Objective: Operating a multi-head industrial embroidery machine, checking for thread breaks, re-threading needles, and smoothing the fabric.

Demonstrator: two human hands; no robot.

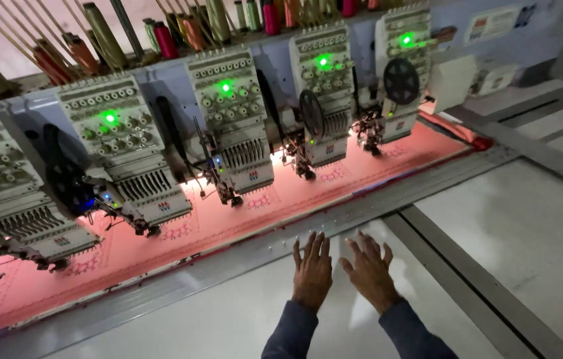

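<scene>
Far left to far right runs a row of embroidery heads point(231, 126) with green lights, thread cones point(165, 40) above them, stitching motifs into pink fabric point(208, 229). Near them, the left hand point(312, 269) and right hand point(369, 271) lie flat side by side on the white table point(527, 239), fingers spread apart, gripping nothing.

Row of white embroidery heads point(231, 119) across far side, each with green light point(225, 87) lit; thread cones point(165, 40) in red, olive, orange on rack above; pink fabric point(228, 223) stretched beneath needles, stitched floral motifs point(259, 201) in line; red cloth bundle point(474, 138) at far right end
</scene>
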